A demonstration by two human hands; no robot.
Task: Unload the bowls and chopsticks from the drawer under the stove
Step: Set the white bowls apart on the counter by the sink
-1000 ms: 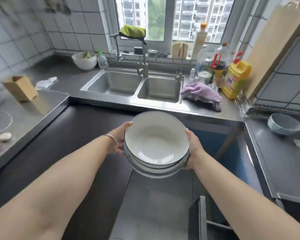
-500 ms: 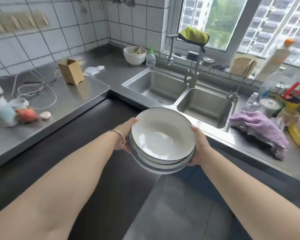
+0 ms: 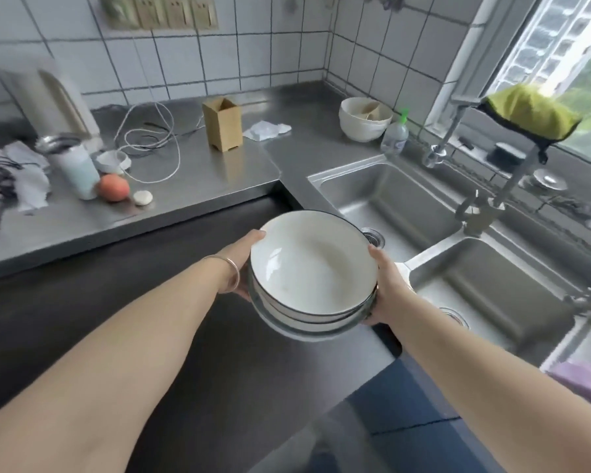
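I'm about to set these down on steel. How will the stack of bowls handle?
The stack of bowls looks glazed ceramic, so probably heavy and chippable. Left hand and right hand grip opposite rims, suggesting real weight. Smooth nested rims might slide if tilted.

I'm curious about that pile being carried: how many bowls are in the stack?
3 show by their rims, nested in the stack of bowls between the left hand and right hand, in front of the sink. More may hide underneath.
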